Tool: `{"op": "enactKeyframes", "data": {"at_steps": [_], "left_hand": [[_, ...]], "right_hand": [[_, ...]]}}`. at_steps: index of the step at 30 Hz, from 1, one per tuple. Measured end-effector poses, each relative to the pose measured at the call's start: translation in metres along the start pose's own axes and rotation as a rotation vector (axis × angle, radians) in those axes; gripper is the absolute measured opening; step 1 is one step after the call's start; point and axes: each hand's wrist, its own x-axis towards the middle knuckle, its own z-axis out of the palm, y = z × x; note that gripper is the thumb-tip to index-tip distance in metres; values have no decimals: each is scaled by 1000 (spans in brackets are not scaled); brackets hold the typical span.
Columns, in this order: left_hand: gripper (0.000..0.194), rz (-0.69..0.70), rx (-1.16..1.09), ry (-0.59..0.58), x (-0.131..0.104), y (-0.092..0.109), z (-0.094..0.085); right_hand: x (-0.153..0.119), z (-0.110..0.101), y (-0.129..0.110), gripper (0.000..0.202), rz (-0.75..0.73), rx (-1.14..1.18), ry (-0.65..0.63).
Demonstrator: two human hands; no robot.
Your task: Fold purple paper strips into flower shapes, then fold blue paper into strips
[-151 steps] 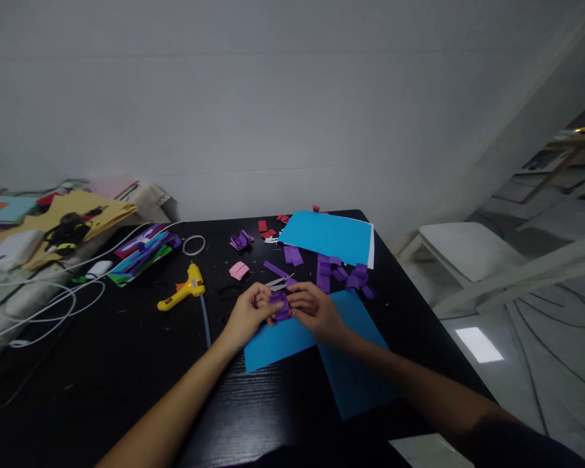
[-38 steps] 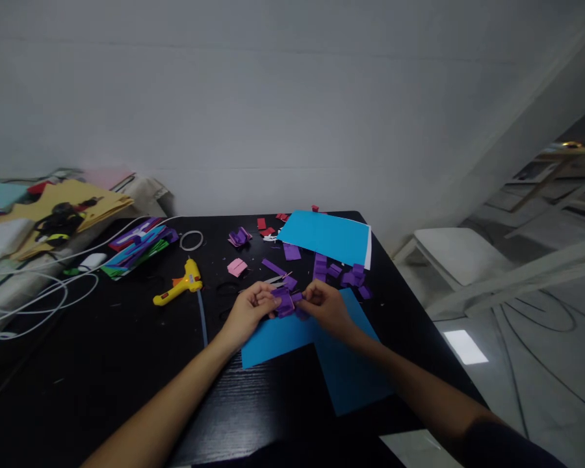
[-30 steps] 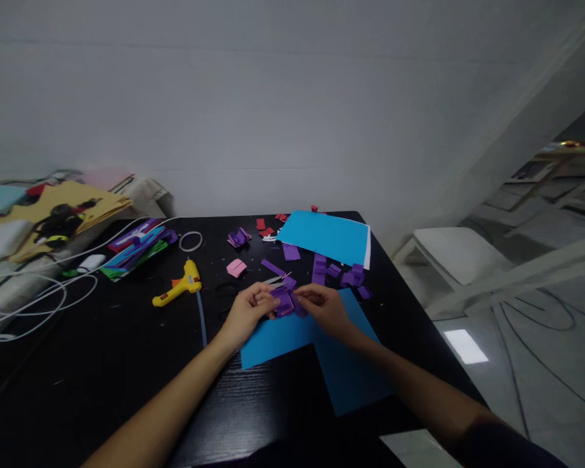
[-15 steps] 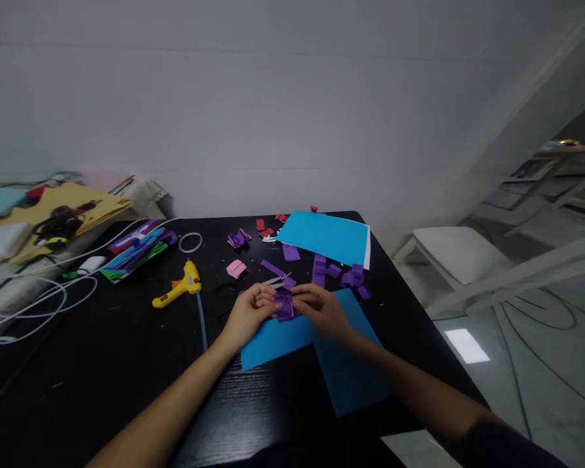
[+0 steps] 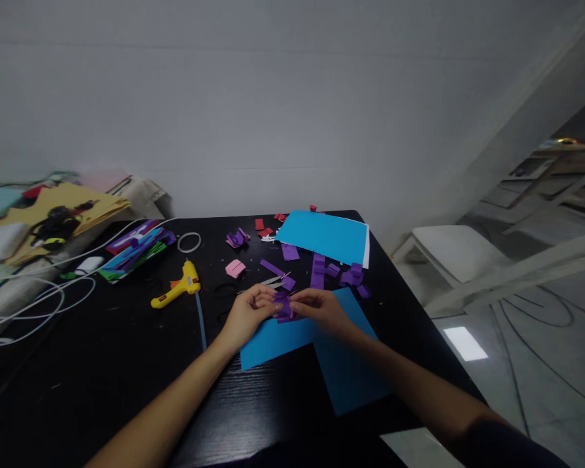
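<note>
Between my two hands is a small folded purple paper piece (image 5: 285, 308) with a bit of pink along its edge. My left hand (image 5: 247, 314) pinches its left side with thumb and fingers. On the other side, my right hand (image 5: 322, 312) grips it with thumb and fingertips. Beneath the hands lie blue paper sheets (image 5: 351, 370), overlapping at an angle. Scissors (image 5: 273, 283) rest just beyond the left fingers, partly hidden by them. A similar purple folded piece (image 5: 238, 238) and a pink paper stack (image 5: 234, 268) sit farther back.
A yellow glue gun (image 5: 176, 286) with a glue stick lies to the left. Cut purple pieces (image 5: 318, 270) and red scraps (image 5: 263, 229) are scattered near another blue sheet (image 5: 324, 235). White cables (image 5: 63, 305) and coloured papers (image 5: 139, 250) crowd the left. A white chair (image 5: 448, 253) stands right of the table.
My right fingertips have shifted slightly left over the purple piece. My left hand stays nearly in place, and the view has drifted a little.
</note>
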Motion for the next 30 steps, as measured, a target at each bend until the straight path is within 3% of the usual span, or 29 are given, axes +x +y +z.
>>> {"op": "enactKeyframes", "data": {"at_steps": [6, 11, 13, 17, 20, 22, 25, 30], "left_hand": [[40, -104, -112, -37, -1, 1, 1], [34, -173, -178, -112, 0, 0, 1], [29, -141, -123, -104, 0, 0, 0], [26, -85, -57, -52, 1, 5, 1], [24, -77, -51, -39, 1, 7, 3], [23, -74, -49, -41, 0, 8, 3], [23, -71, -56, -31, 0, 8, 3], [25, -62, -102, -14, -2, 9, 2]], "right_hand": [[2, -3, 1, 31, 35, 58, -52], [2, -5, -1, 20, -6, -3, -104], [4, -12, -4, 15, -99, -202, -40], [16, -39, -9, 17, -373, -857, 299], [26, -60, -8, 33, -349, -1190, 463], [31, -69, -5, 30, -296, -1281, 470], [32, -72, -3, 23, -315, -1269, 444], [23, -53, 0, 20, -588, -926, 354]]}}
